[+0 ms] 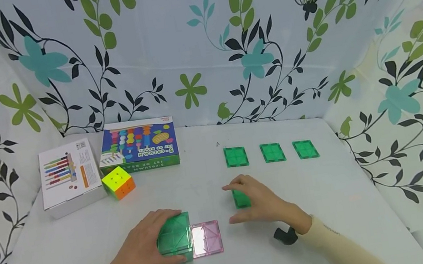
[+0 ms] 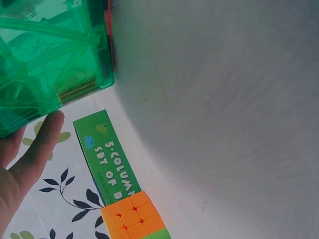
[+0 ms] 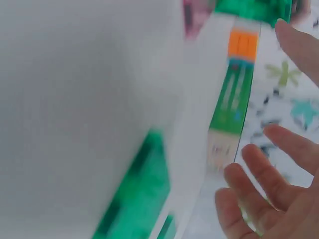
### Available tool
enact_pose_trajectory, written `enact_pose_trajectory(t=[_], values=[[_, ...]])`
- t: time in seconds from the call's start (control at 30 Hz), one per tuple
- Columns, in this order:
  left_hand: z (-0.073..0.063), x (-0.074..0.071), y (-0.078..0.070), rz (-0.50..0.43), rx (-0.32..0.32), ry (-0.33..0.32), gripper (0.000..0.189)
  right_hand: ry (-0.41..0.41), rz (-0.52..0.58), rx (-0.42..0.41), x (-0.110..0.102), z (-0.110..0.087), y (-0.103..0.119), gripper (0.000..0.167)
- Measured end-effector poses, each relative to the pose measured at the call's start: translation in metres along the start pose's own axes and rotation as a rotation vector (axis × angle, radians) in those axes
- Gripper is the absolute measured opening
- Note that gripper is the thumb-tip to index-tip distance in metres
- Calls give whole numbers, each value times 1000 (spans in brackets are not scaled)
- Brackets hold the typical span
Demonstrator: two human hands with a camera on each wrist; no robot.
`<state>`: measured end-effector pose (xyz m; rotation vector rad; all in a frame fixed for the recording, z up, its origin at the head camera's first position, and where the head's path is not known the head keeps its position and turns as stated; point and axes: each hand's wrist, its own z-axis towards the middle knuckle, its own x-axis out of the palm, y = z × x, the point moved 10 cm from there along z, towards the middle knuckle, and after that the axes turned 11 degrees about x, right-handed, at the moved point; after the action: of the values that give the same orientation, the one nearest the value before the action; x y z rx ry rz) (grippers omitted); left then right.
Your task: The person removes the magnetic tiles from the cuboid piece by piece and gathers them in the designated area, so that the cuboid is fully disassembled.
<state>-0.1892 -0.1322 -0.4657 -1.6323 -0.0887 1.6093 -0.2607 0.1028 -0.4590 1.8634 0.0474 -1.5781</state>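
A box-like stack of clear green magnetic tiles (image 1: 174, 234) stands on the table, and my left hand (image 1: 140, 249) holds it with the thumb at the near side and fingers at the far side. In the left wrist view, fingers lie along the green tile box (image 2: 55, 64). Flat against its right side lies a pink magnetic tile (image 1: 207, 239). My right hand (image 1: 261, 200) hovers over a single green tile (image 1: 241, 198), partly covering it; thumb and fingers are spread apart with nothing between them. The right wrist view is blurred, with fingers (image 3: 279, 184) loosely extended.
Three green tiles (image 1: 236, 156) lie in a row at the back right. To the back left are a white box (image 1: 68, 173), a blue and green bead-set box (image 1: 136, 146) and a yellow and orange puzzle cube (image 1: 119, 182). Patterned cloth (image 1: 180, 40) hangs behind the table.
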Motion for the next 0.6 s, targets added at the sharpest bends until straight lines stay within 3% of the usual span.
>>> enact_pose_trajectory(t=[0.23, 0.4, 0.6], values=[[1, 0, -2, 16, 6, -3, 90, 135, -128, -99, 54, -13, 52, 85], [1, -1, -3, 16, 1, -2, 91, 114, -192, -160, 76, -17, 67, 84], [2, -1, -4, 26, 9, -4, 91, 79, -206, -185, 79, -19, 68, 73]])
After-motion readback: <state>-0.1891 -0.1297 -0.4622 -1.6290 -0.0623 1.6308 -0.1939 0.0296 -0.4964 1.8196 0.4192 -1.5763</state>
